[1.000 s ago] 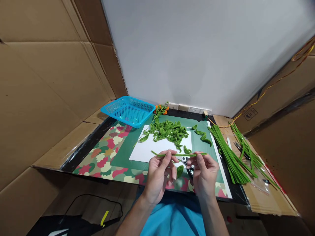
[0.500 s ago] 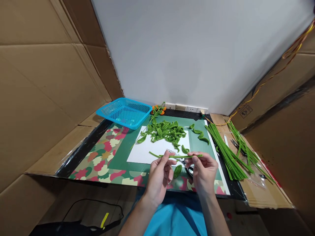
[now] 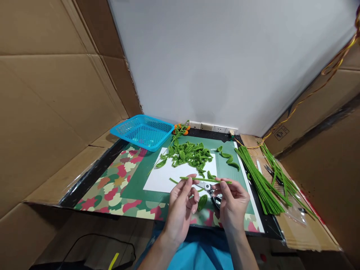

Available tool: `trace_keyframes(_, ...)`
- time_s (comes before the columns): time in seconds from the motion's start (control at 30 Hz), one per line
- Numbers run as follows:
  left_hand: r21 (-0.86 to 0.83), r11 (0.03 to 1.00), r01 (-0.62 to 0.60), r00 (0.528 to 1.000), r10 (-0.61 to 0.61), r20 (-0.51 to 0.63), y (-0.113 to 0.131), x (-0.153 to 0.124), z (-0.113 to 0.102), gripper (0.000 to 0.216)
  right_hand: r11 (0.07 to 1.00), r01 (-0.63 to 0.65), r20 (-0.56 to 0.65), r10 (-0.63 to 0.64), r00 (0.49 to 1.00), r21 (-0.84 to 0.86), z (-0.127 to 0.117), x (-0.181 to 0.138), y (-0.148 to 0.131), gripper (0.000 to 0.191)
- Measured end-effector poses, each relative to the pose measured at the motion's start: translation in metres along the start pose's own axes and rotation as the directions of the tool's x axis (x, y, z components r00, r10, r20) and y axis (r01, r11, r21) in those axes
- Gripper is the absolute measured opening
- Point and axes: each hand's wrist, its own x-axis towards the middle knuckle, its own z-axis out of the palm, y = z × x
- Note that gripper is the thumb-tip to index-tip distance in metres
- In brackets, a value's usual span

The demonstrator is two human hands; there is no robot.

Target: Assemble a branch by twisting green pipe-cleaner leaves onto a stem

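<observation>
My left hand (image 3: 181, 205) and my right hand (image 3: 232, 202) each pinch one green pipe cleaner (image 3: 205, 179), held level just above the table's near edge. A folded green leaf piece (image 3: 201, 201) lies between my hands. Scissors (image 3: 209, 189) rest under the pipe cleaner, partly hidden by my right hand. Beyond them a heap of finished green leaf pieces (image 3: 189, 153) lies on a white sheet (image 3: 165, 176).
A blue plastic basket (image 3: 142, 131) stands at the back left. An orange-flowered stem (image 3: 180, 129) lies by the wall. A bundle of straight green pipe cleaners (image 3: 260, 176) lies at the right, with pliers (image 3: 271, 172) beside it. Cardboard walls enclose both sides.
The camera has tilted a little, shifting the scene. Both hands keep their hold on the pipe cleaner, which has turned slightly from its earlier angle.
</observation>
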Motion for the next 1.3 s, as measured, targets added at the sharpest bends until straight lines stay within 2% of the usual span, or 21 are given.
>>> trace_keyframes(0.2,-0.011,1.000,-0.003,0.999,0.002,-0.051,-0.002,0.000,-0.001,0.037,0.996,0.009,0.208,0.010,0.978,-0.089,-0.005,-0.006,0.011,0.011)
trace_keyframes(0.4,0.012,0.999,0.032,0.999,-0.032,-0.022,-0.004,0.002,-0.003,0.038,0.992,0.016,0.268,0.019,0.963,-0.128,-0.007,-0.005,0.014,0.008)
trace_keyframes(0.53,0.036,0.997,0.071,0.997,-0.070,-0.026,-0.005,0.005,-0.006,0.041,0.991,0.049,0.356,-0.001,0.934,-0.125,-0.005,-0.001,0.009,0.004)
trace_keyframes(0.63,0.078,0.996,0.048,0.999,-0.047,-0.006,-0.005,0.006,-0.008,0.040,0.992,0.066,0.413,-0.015,0.910,-0.109,-0.005,0.002,0.005,0.008)
trace_keyframes(0.8,0.221,0.974,-0.044,0.997,0.030,0.065,-0.001,0.005,-0.010,0.037,0.992,-0.002,0.446,0.059,0.893,-0.126,-0.009,0.003,0.006,0.019)
trace_keyframes(0.93,0.318,0.944,-0.091,0.993,0.060,0.106,0.003,0.006,-0.011,0.042,0.995,-0.050,0.459,0.083,0.885,-0.085,-0.012,0.001,0.012,0.019)
trace_keyframes(1.1,0.349,0.929,-0.125,0.988,0.086,0.126,0.003,0.007,-0.010,0.044,0.997,-0.067,0.476,0.070,0.877,-0.023,-0.013,0.000,0.020,0.017)
trace_keyframes(1.3,0.370,0.918,-0.141,0.981,0.078,0.179,-0.001,0.007,-0.011,0.041,0.989,-0.147,0.526,0.137,0.839,-0.023,-0.010,0.000,0.017,0.016)
